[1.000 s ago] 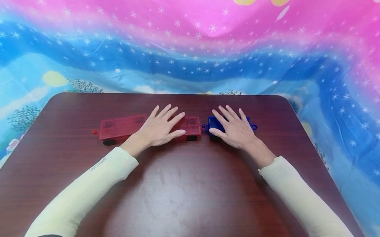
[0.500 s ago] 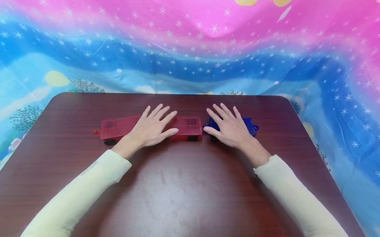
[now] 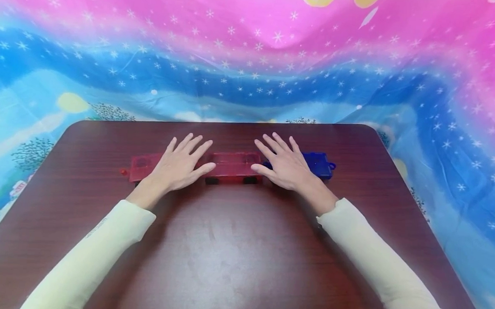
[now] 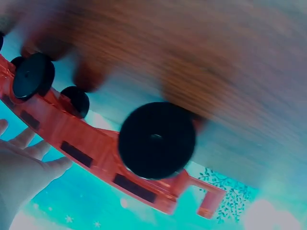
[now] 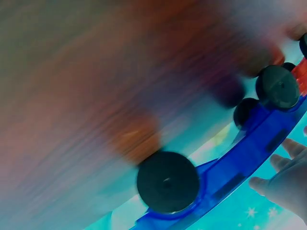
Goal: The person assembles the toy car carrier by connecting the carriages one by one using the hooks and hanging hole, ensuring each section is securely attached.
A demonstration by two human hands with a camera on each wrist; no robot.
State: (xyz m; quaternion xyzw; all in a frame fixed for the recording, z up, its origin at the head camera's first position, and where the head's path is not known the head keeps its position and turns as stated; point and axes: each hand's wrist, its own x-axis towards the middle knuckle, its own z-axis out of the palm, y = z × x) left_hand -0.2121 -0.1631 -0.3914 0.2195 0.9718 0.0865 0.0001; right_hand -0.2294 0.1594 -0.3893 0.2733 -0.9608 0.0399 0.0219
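Note:
A chain of toy train wagons stands on the table: a red wagon [image 3: 142, 165] at the left, a second red wagon [image 3: 234, 163] in the middle, a blue wagon [image 3: 320, 164] at the right. My left hand [image 3: 175, 164], fingers spread and straight, overlaps the place where the red wagons meet, hiding that joint. Over the gap between red and blue lies my right hand [image 3: 284, 165], its fingers likewise spread, holding nothing. Black wheels [image 4: 156, 141] show under the red body in the left wrist view. The right wrist view has the blue wagon's side [image 5: 254, 148] beside the right hand.
The brown wooden table [image 3: 233, 266] has its far edge a short way behind the wagons. A pink and blue curtain [image 3: 252, 61] with snowflakes hangs behind it and along the right side. A small red coupling [image 3: 123, 172] sticks out at the left end of the chain.
Both hands have slid left above the wagons. The middle red wagon and the blue wagon's right part are now more exposed; the wagons themselves have stayed in place.

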